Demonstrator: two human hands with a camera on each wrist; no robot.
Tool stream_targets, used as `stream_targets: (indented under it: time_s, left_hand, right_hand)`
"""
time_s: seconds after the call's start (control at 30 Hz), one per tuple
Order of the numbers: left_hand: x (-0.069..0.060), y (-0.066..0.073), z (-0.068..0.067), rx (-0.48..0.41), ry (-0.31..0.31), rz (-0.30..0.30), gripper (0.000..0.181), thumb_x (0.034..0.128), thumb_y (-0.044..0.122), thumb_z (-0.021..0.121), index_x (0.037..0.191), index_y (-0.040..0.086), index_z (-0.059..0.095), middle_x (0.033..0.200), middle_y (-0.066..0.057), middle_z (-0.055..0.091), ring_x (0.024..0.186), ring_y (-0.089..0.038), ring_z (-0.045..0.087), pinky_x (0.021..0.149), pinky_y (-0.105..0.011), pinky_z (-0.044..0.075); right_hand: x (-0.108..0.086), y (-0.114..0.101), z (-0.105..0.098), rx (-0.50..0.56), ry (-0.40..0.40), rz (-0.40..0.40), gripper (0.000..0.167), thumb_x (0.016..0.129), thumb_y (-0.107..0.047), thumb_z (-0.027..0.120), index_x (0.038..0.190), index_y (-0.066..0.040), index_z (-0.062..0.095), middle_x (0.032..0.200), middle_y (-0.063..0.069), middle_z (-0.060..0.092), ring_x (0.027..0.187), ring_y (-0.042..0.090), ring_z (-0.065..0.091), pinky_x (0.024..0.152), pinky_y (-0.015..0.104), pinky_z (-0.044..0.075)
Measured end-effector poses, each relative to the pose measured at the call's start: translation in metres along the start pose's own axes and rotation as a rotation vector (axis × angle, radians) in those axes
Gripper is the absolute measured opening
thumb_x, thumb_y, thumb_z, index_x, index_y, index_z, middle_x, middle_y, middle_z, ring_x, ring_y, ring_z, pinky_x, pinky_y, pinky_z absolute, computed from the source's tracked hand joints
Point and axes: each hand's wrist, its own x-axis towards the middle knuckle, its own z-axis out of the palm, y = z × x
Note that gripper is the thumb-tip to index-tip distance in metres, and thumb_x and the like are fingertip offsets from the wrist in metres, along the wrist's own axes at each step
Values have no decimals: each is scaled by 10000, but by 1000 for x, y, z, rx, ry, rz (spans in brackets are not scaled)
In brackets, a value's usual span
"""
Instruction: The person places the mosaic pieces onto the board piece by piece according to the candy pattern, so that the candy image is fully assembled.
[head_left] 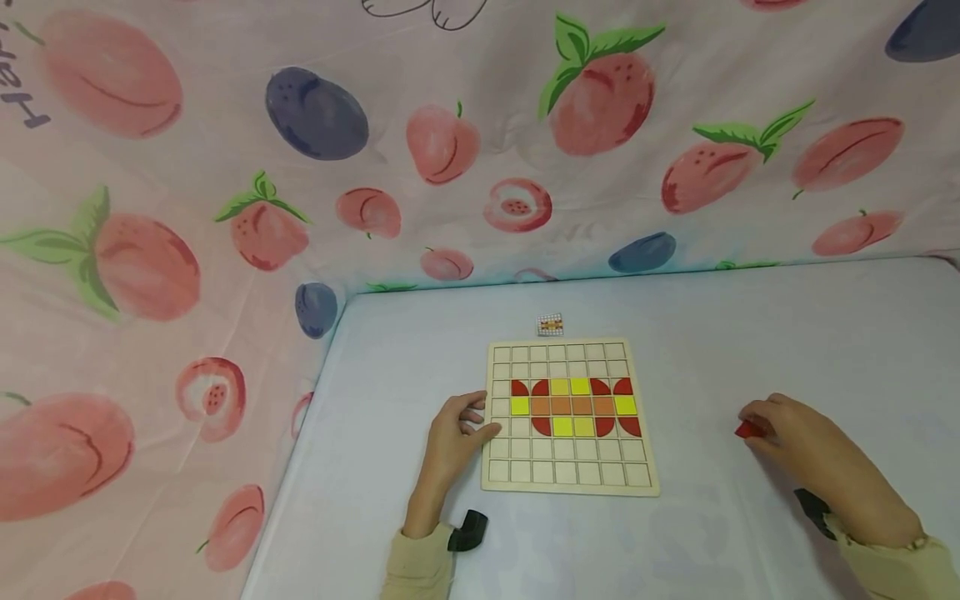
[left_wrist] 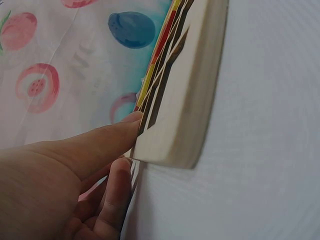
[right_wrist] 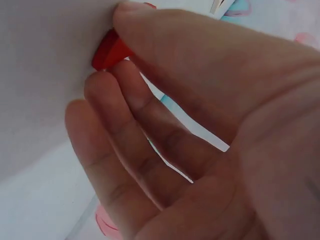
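A square wooden grid board (head_left: 566, 472) lies flat on the table. Red quarter-circle pieces, yellow squares and a row of orange squares fill part of its middle rows. My left hand (head_left: 455, 429) holds the board's left edge, thumb on top; the left wrist view shows the thumb (left_wrist: 107, 140) against the edge and the other fingers curled beside and below it. Well to the right of the board, my right hand (head_left: 806, 458) pinches a small red piece (head_left: 748, 430) between thumb and fingertips. The fingers partly cover this red piece (right_wrist: 116, 51), so its full outline is hidden.
A small pattern card (head_left: 550, 325) lies just behind the board, showing a similar coloured design on a grid. White cloth covers the table (head_left: 405, 350). Fruit-printed fabric (head_left: 450, 100) hangs behind the table and along its left side.
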Motion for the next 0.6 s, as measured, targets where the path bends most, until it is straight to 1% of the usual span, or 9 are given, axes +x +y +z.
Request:
stream_targets:
  time_s: [0.17, 0.27, 0.47, 0.6]
  left_hand:
    - [0, 1, 0, -2, -2, 5, 519, 822, 101, 811, 1304, 59, 622, 1124, -77, 628, 944, -186, 583, 731, -195, 494]
    - [0, 1, 0, -1, -3, -2, 519, 825, 100, 809, 1306, 62, 620, 1124, -73, 627, 946, -182, 582, 734, -194, 493]
    - [0, 1, 0, -5, -3, 0, 517, 823, 96, 809, 1303, 53, 620, 1127, -81, 627, 947, -188, 582, 730, -191, 490]
    - [0, 0, -1, -4, -5, 6, 517, 826, 100, 808, 1305, 54, 620, 1132, -80, 629, 947, -187, 586, 731, -197, 496]
  right_hand:
    - [1, -1, -2, 0, -18, 29, 213, 767, -22, 809, 925, 52, 688, 793, 24, 602, 687, 137, 525, 614, 348, 479]
    - [2, -2, -3, 2, -20, 43, 205, 764, -34, 816, 897, 27, 672, 777, 11, 608, 677, 139, 527, 599, 347, 470]
    - [5, -6, -4, 51, -42, 83, 218, 753, -32, 824, 873, -21, 643, 756, 6, 658, 676, 163, 597, 602, 388, 501]
    - [7, -11, -4, 67, -29, 72, 196, 751, -8, 818, 855, -47, 656, 763, 5, 663, 688, 172, 611, 614, 402, 518]
